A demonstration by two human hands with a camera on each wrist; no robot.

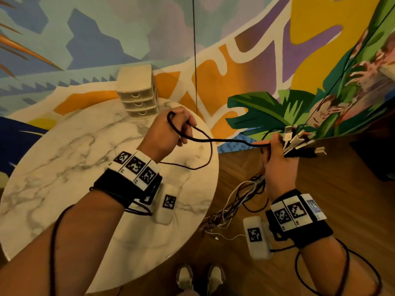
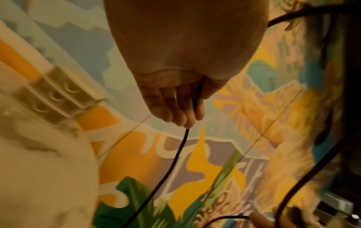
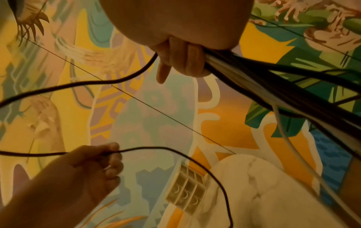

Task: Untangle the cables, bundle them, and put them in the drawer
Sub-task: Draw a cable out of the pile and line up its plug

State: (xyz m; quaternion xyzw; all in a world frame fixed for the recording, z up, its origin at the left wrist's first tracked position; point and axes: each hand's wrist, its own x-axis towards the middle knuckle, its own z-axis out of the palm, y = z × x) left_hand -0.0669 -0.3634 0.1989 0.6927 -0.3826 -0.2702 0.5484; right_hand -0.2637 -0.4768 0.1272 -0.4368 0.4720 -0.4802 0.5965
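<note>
Cables (image 1: pixel 245 195) hang as a mixed black-and-white bunch from the right hand (image 1: pixel 277 165), trailing below it toward the wooden floor (image 1: pixel 320 189), off the edge of the marble table (image 1: pixel 64 167). Marble table: round top lying below and to the left of both hands. Drawer unit (image 1: pixel 139 92): small cream three-drawer chest standing on the table's far edge, just beyond the left hand (image 1: pixel 166 133); all three drawers appear closed. Right hand: fingers curled round the gathered cables near their plug ends (image 1: pixel 299 139), which fan out beyond the fist; the right-wrist view shows the cables leaving the closed fingers as one thick strand. Left hand: raised between the drawer unit and the right hand, fingers curled round a single black cable (image 1: pixel 213 141), a loop of which shows above the knuckles. Black cable: it spans the gap from the left hand to the right fist, and a further length drops from the left hand across the table. Progress, as judged: plug ends are collected in one grip and one cable is being drawn apart, but the hanging lengths look twisted together; untangling remains unfinished, and bundling and stowing in a drawer are not yet begun.
</note>
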